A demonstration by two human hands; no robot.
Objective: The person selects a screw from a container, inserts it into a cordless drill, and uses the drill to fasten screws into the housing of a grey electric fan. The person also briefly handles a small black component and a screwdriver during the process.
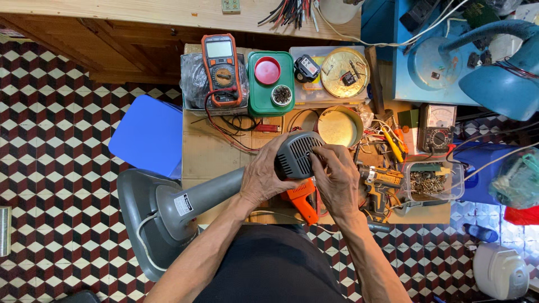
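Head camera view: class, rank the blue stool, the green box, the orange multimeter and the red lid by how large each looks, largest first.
1. blue stool
2. green box
3. orange multimeter, looking close to the box in size, so that pair is unsure
4. red lid, clearly smallest, sitting on the green box

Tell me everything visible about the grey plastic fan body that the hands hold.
The grey plastic fan body lies tilted across the wooden worktable. Its wide flat base, with a white cord, hangs over the tiled floor on the left. A round stem bearing a small label rises to a vented motor housing. The left hand wraps the housing; the right hand presses its side.
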